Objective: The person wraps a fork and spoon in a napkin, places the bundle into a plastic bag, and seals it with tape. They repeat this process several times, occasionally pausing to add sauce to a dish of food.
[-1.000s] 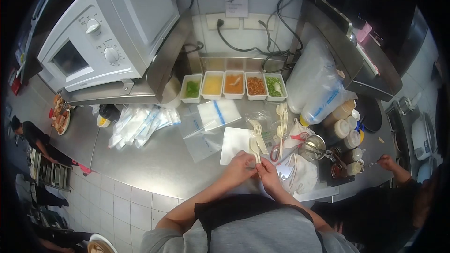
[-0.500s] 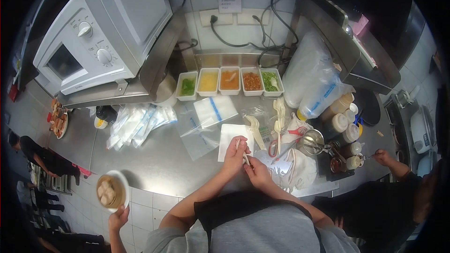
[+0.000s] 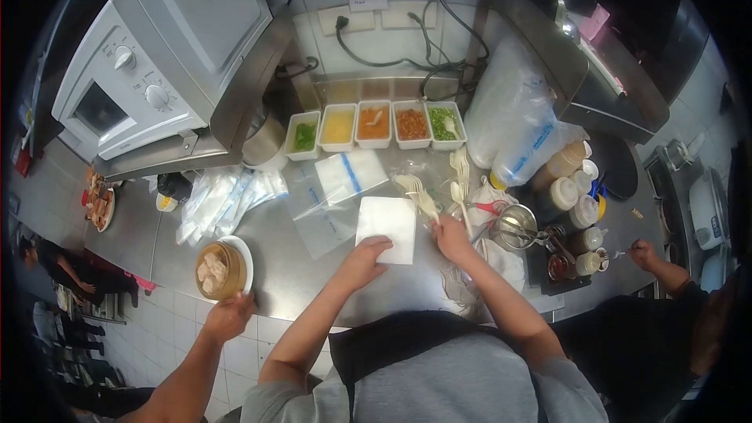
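Note:
My left hand [image 3: 363, 262] rests at the lower left edge of a white paper napkin stack [image 3: 388, 223], thumb and fingers apart, fingertips on the paper. My right hand [image 3: 453, 240] is closed at the handle ends of the pale plastic forks [image 3: 421, 197], just right of the napkins. A pale plastic spoon [image 3: 460, 200] and more forks [image 3: 460, 168] lie beyond it. Red-handled scissors [image 3: 492, 207] are partly covered beside a metal strainer [image 3: 515, 225]. Clear plastic bags [image 3: 321, 219] and a blue-striped white packet [image 3: 352, 176] lie behind the napkins.
Several white tubs [image 3: 373, 141] of toppings line the back. Sauce bottles [image 3: 565, 192] stand right, a microwave [image 3: 129, 102] upper left. At left, another person's hand [image 3: 229, 317] holds a plate with a steamer basket [image 3: 220, 270] of dumplings. Another person's hand [image 3: 644, 254] is at right.
My hands have parted: the left has moved left onto the napkins, the right rightward to the fork handles. The other person's steamer basket has come up and right, over the counter's edge.

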`<state>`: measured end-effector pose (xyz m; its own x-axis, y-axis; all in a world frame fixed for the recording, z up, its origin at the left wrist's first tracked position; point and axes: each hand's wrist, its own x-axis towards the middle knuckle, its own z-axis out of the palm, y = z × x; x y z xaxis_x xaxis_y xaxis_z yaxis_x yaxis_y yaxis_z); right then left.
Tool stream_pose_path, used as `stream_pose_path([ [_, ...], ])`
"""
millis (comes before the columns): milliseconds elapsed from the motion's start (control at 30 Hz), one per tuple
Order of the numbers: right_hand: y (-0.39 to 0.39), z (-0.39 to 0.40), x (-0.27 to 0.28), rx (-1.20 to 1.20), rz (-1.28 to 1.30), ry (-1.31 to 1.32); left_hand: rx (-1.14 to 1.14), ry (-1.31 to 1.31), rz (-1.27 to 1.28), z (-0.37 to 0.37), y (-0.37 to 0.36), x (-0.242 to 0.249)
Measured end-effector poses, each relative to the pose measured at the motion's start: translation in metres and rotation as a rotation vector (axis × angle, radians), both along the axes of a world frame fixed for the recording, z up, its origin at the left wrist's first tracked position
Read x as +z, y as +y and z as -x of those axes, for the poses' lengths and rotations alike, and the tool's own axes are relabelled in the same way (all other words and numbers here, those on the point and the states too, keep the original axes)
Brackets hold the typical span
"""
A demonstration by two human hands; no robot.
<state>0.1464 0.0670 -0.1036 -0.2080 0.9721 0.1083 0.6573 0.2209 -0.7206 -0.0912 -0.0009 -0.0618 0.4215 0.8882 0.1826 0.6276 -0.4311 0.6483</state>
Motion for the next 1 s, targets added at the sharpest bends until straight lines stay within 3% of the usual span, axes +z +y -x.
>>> stream_pose_path([
  [233, 0.005, -0.002, 0.003, -0.022, -0.067, 0.020, -0.104, -0.019, 0.096, 0.018, 0.025, 0.004],
  [400, -0.004, -0.008, 0.017, -0.001, 0.040, 0.116, -0.168, -0.103, 0.392, 0.029, 0.041, 0.009],
  [733, -0.019, 0.009, 0.048, 0.010, 0.095, 0.367, -0.183, -0.136, 0.363, 0.030, 0.046, 0.012],
  [867, -0.023, 0.022, 0.055, 0.019, 0.102, 0.324, -0.221, -0.063, 0.260, 0.027, 0.040, 0.009],
  [1000, -0.030, 0.035, 0.064, 0.222, 0.119, 0.264, -0.335, 0.032, 0.137, 0.022, 0.001, 0.003],
])
